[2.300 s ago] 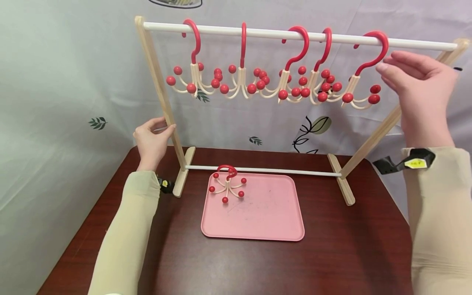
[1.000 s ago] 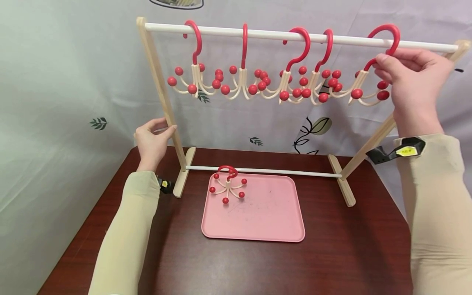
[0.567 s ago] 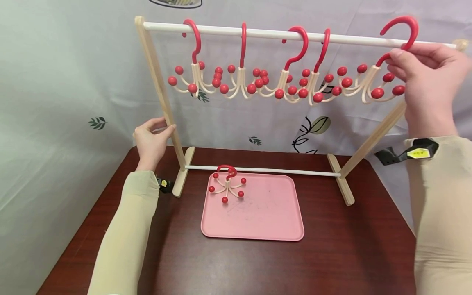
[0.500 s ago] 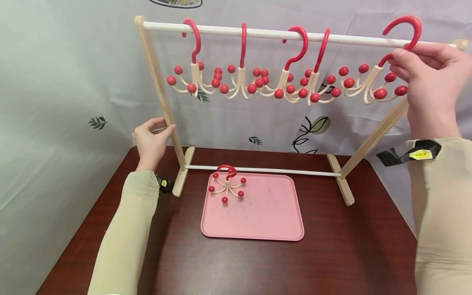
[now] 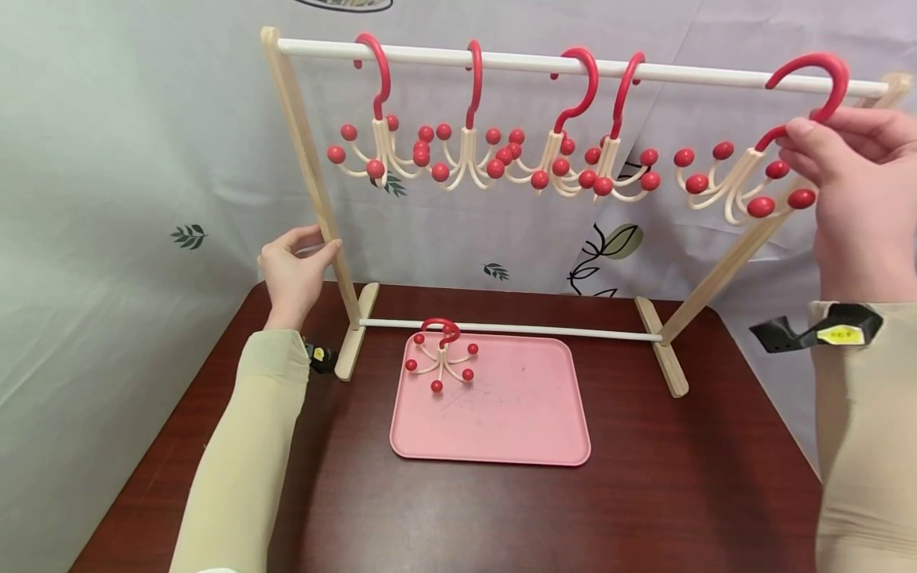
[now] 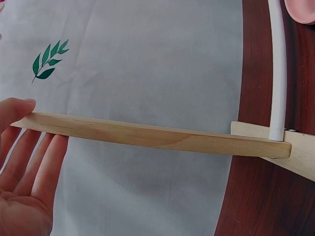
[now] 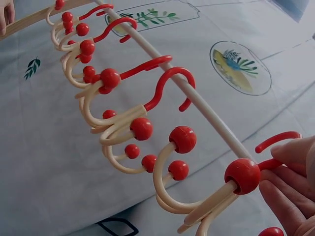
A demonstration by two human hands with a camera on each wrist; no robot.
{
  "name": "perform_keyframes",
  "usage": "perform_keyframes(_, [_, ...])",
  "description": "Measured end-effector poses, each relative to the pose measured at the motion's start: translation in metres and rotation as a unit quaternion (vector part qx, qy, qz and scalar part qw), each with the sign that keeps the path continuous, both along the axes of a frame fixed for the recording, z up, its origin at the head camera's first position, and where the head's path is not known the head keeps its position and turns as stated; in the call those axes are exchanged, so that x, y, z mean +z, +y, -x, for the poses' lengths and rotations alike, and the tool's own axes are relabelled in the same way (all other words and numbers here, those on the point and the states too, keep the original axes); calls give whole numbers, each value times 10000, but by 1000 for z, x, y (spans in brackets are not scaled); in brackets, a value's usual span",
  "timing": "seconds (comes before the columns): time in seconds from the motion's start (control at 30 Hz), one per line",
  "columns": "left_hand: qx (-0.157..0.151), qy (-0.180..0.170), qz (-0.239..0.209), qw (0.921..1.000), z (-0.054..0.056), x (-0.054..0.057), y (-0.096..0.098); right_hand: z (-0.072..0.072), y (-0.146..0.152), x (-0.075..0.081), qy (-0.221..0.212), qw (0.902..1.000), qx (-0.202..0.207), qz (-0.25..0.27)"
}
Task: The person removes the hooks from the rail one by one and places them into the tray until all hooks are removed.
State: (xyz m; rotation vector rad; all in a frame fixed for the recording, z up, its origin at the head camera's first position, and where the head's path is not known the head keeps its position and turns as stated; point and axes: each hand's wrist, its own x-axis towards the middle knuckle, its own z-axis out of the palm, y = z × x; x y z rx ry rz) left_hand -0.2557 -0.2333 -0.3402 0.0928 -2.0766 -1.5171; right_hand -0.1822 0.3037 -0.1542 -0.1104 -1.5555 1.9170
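With thumb and fingers my right hand (image 5: 870, 187) pinches the red hook (image 5: 834, 76) of the rightmost multi-arm hanger (image 5: 745, 171), which hangs tilted. The hook's curve is at the height of the white rod (image 5: 702, 76); whether it bears on the rod I cannot tell. Several similar hangers (image 5: 552, 147) with red ball tips hang along the rod to the left. My left hand (image 5: 294, 270) grips the rack's left wooden post (image 6: 147, 135) between thumb and fingers. Another hanger (image 5: 442, 358) lies on the pink tray (image 5: 516, 414).
The rack stands on wooden feet (image 5: 669, 370) on a dark red-brown table (image 5: 458, 517). A lower white bar (image 5: 544, 330) runs just behind the tray. A pale patterned cloth (image 5: 215, 143) hangs behind the rack.
My right hand has taken hold of the rightmost hanger's hook, raised it, moved it right along the rod, then lowered it a little. My left hand stays on the post.
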Motion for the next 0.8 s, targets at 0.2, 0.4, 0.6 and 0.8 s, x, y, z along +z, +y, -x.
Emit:
perform_keyframes(0.2, [5, 25, 21, 10000, 1, -1, 0, -2, 2, -21, 294, 9994, 167, -40])
perform_keyframes(0.4, [25, 31, 64, 10000, 1, -1, -1, -2, 0, -44, 389, 9982, 447, 7])
perform_keyframes(0.6, [20, 38, 44, 10000, 1, -1, 0, -3, -3, -69, 132, 9976, 652, -204])
perform_keyframes(0.8, [18, 22, -17, 10000, 1, 0, 0, -2, -12, -93, 186, 9954, 894, -280])
